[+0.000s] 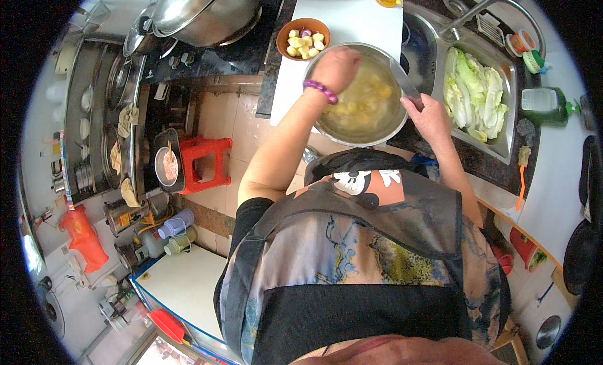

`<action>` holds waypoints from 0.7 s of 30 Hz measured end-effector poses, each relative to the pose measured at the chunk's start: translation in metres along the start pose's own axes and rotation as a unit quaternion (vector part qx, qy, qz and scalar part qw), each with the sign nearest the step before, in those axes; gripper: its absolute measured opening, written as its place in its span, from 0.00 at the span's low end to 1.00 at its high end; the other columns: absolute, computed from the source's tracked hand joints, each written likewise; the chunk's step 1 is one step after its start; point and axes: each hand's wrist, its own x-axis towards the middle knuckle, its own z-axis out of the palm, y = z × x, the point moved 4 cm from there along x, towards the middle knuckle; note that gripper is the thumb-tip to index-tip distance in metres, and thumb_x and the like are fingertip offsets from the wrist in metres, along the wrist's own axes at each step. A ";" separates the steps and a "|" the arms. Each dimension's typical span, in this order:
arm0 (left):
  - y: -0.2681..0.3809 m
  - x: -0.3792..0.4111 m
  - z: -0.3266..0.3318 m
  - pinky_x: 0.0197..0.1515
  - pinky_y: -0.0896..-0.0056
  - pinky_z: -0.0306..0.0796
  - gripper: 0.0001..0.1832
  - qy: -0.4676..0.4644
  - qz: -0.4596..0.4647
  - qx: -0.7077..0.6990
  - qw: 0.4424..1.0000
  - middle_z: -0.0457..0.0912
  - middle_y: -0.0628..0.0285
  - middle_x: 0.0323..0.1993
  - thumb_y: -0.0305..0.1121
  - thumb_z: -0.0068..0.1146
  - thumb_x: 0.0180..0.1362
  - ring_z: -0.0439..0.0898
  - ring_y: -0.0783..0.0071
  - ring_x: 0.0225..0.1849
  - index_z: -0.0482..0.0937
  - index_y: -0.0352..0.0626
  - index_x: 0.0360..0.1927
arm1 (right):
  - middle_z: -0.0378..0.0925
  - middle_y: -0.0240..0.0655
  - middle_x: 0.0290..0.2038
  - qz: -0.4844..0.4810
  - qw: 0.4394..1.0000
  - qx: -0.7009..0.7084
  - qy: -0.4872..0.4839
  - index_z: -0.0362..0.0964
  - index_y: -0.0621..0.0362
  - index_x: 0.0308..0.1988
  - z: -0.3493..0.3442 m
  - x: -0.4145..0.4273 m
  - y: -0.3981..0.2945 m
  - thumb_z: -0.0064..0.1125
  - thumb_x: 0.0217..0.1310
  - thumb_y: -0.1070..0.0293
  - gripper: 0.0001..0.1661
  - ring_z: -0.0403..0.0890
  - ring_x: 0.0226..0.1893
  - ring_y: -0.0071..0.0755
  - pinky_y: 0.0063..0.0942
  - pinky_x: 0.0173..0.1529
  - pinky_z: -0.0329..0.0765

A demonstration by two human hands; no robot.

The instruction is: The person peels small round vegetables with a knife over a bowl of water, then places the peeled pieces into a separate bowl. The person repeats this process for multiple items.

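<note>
A round metal basin (pixel 355 140) holds cloudy yellowish liquid with blurred pale yellow pieces (pixel 351 108) in it. My left hand (pixel 337 68), with a purple bead bracelet (pixel 321 91) at the wrist, is over the basin's upper left part. Its fingers are turned down and mostly hidden, so what they hold cannot be told. On the right, my right hand (pixel 429 117) grips a knife (pixel 400 75) by its handle, and the blade slants up over the basin's right rim. Just behind the basin sits a brown bowl (pixel 281 43) of peeled garlic cloves (pixel 301 42) and small purplish bulbs.
The sink (pixel 511 106) at right holds leafy lettuce (pixel 476 94) under a curved faucet (pixel 499 2). A green bottle (pixel 544 106) stands beside it. A large lidded pot (pixel 207 18) is on the stove at upper left. A red stool (pixel 207 164) bears a bowl of minced meat (pixel 169 167).
</note>
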 end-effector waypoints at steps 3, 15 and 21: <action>0.026 0.007 0.032 0.45 0.59 0.69 0.10 -0.071 0.032 0.075 0.994 0.77 0.52 0.35 0.33 0.49 0.51 0.75 0.55 0.41 0.80 0.44 0.34 | 0.75 0.50 0.23 -0.002 1.000 0.000 -0.005 0.69 0.63 0.24 -0.005 -0.003 -0.001 0.57 0.52 0.48 0.25 0.76 0.27 0.55 0.41 0.31 0.71; 0.028 0.004 0.055 0.44 0.56 0.71 0.13 -0.198 -0.032 0.034 0.979 0.79 0.48 0.35 0.36 0.51 0.49 0.77 0.52 0.39 0.75 0.41 0.37 | 0.77 0.47 0.26 -0.011 0.999 0.045 -0.005 0.69 0.63 0.26 -0.005 -0.002 0.014 0.57 0.53 0.54 0.20 0.78 0.30 0.52 0.40 0.33 0.73; 0.024 -0.020 0.021 0.38 0.69 0.74 0.12 -0.027 -0.112 -0.267 0.957 0.81 0.58 0.33 0.32 0.56 0.53 0.80 0.69 0.34 0.76 0.40 0.41 | 0.78 0.46 0.29 -0.048 0.995 0.085 -0.017 0.69 0.63 0.29 -0.007 0.000 -0.001 0.55 0.55 0.56 0.19 0.78 0.32 0.50 0.38 0.36 0.74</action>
